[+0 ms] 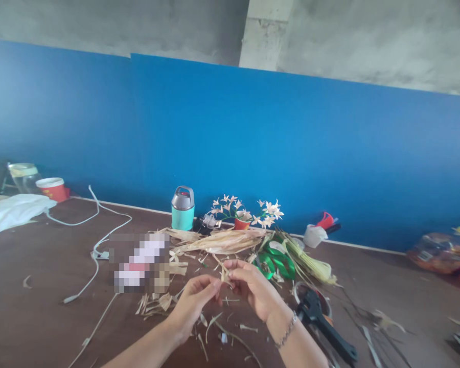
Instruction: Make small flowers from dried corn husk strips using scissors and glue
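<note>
My left hand (193,301) and my right hand (253,289) meet above the brown table (42,286), fingers pinched together on a small pale strip of dried husk (224,273). A thin stalk of it points up and left from the pinch. Under the hands lie scraps of husk (157,302). A metal bracelet (287,331) sits on my right wrist. Just beyond the hands lies a pile of dried corn husks (224,240) and a coil of green ribbon (276,260).
A teal flask (183,208) and a small red pot of husk flowers (242,214) stand by the blue wall. A black glue gun (322,322) lies at right. White cables (95,245), a red cup (52,188), a white bag (15,212) sit at left.
</note>
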### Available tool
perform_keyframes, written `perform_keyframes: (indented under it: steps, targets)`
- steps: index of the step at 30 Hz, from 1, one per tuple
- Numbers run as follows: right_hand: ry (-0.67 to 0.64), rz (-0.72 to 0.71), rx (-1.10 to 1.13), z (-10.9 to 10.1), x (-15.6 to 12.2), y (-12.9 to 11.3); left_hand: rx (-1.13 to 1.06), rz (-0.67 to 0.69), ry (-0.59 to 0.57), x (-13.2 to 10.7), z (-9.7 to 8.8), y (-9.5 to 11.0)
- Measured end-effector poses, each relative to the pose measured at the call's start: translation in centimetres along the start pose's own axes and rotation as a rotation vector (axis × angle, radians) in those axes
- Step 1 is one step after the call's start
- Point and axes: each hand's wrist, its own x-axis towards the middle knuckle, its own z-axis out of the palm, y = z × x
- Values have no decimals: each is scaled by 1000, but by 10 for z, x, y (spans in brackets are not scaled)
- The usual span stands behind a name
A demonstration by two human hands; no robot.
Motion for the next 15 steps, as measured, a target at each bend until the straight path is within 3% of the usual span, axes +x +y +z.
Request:
perform_keyframes:
  steps: [9,15]
  targets:
    - [-14,-21,-44,2,-3,-1,-135,-46,-64,3,-2,-6]
    - [-50,-5,-32,3,-4,-1,-150,-5,-102,2,0,-3]
